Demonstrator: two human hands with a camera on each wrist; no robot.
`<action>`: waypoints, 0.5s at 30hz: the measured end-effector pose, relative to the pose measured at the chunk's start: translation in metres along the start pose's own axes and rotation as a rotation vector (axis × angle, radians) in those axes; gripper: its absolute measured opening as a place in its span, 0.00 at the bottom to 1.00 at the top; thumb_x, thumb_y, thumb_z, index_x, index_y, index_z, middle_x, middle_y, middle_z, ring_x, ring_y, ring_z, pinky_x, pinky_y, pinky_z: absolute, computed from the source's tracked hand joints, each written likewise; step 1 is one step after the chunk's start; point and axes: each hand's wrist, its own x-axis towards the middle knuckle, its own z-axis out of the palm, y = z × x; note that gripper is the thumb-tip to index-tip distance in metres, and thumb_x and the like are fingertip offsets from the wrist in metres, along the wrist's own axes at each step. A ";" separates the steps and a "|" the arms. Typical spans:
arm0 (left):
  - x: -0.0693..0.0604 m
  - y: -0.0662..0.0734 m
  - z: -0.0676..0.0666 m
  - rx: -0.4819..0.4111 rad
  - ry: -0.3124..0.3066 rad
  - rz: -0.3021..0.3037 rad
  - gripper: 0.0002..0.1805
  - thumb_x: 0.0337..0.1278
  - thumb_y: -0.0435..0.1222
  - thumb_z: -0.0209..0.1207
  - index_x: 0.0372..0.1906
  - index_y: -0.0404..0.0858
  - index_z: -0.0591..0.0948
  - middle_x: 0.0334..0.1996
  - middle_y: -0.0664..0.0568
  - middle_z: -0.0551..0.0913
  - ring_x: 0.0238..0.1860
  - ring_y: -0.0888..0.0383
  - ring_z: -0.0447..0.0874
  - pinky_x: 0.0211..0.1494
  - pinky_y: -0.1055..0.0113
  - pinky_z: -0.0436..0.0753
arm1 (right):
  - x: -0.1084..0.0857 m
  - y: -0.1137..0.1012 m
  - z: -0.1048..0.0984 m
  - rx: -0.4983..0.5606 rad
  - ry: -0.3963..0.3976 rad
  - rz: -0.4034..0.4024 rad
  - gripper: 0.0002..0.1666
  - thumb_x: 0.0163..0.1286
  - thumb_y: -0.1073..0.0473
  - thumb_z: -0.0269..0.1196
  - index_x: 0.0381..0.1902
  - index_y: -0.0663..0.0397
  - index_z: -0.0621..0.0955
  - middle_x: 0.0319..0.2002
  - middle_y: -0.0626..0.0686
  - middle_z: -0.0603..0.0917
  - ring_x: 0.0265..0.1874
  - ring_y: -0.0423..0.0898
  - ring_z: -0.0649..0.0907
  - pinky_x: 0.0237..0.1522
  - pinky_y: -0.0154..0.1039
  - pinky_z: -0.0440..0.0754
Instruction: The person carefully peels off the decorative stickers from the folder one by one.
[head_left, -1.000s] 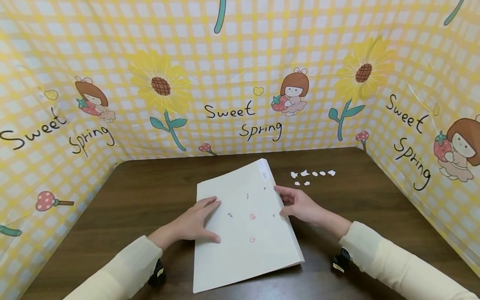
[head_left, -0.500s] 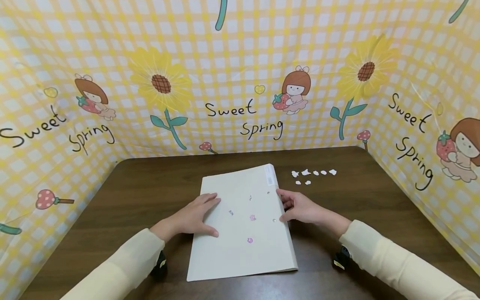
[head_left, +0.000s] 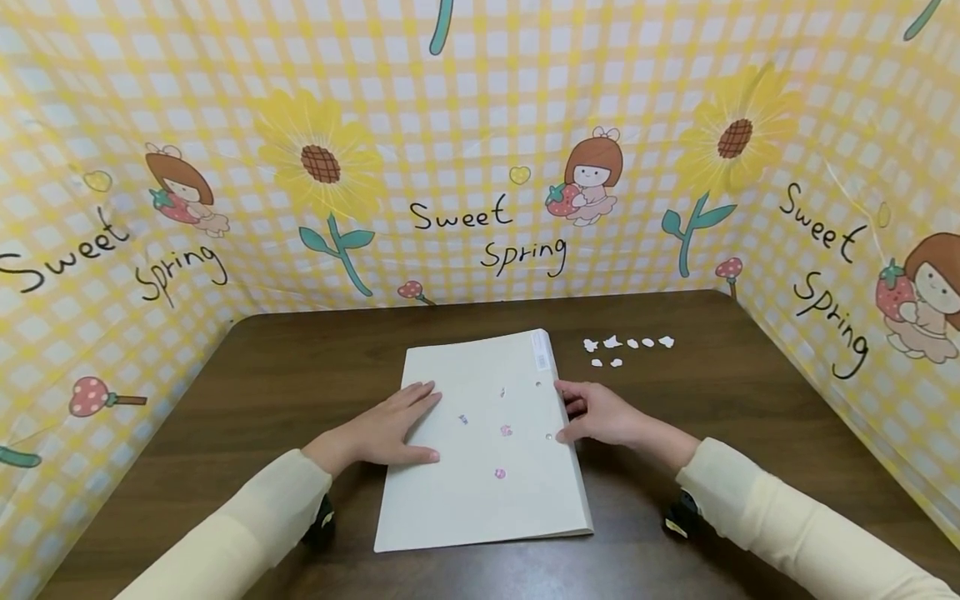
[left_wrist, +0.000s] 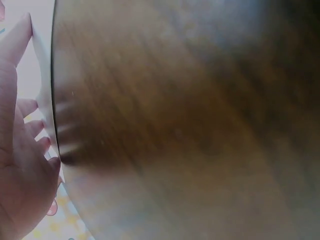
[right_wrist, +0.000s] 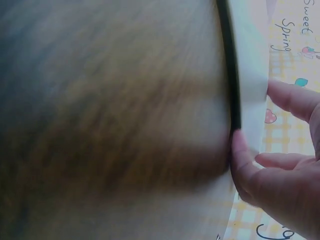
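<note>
A cream file folder (head_left: 465, 500) lies closed on the brown table, with several small stickers on its cover, among them a pink one (head_left: 500, 473) and a bluish one (head_left: 462, 420). My left hand (head_left: 382, 431) rests on its left edge, fingers and thumb spread over the cover. At the spine, my right hand (head_left: 607, 414) grips the folder's right edge with curled fingers. The left wrist view shows the left thumb (left_wrist: 15, 42) along the folder's side. In the right wrist view, fingertips (right_wrist: 239, 137) touch the spine (right_wrist: 252, 100) above and below.
Several small white paper cutouts (head_left: 633, 343) lie in two rows on the table (head_left: 300, 350) beyond the right hand. A yellow checked cloth (head_left: 465, 133) printed with flowers stands around the back and sides. A white label (head_left: 541, 350) sits at the folder's top right corner.
The folder, tilted and turned a second ago, has been lowered and straightened, its near right corner moving left. Both hands have stayed on its edges. The paper cutouts have not moved.
</note>
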 end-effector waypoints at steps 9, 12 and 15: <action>0.001 -0.001 0.000 0.006 -0.024 -0.011 0.56 0.52 0.69 0.55 0.76 0.36 0.54 0.76 0.42 0.47 0.75 0.42 0.41 0.72 0.45 0.52 | 0.001 -0.001 -0.001 -0.019 -0.012 -0.029 0.48 0.52 0.69 0.74 0.67 0.76 0.64 0.57 0.68 0.76 0.50 0.58 0.78 0.47 0.42 0.80; 0.001 -0.001 0.001 0.032 -0.030 -0.013 0.59 0.50 0.71 0.54 0.76 0.36 0.53 0.77 0.42 0.46 0.75 0.43 0.40 0.72 0.45 0.51 | 0.001 -0.001 -0.002 -0.033 -0.020 -0.042 0.48 0.51 0.69 0.74 0.67 0.76 0.65 0.57 0.68 0.77 0.50 0.58 0.79 0.47 0.43 0.79; 0.001 -0.002 0.002 0.067 -0.044 -0.010 0.60 0.50 0.72 0.52 0.77 0.36 0.51 0.77 0.42 0.44 0.76 0.43 0.39 0.72 0.46 0.50 | 0.001 -0.001 -0.003 -0.060 -0.023 -0.049 0.48 0.51 0.68 0.75 0.67 0.76 0.65 0.57 0.68 0.76 0.50 0.58 0.78 0.48 0.44 0.79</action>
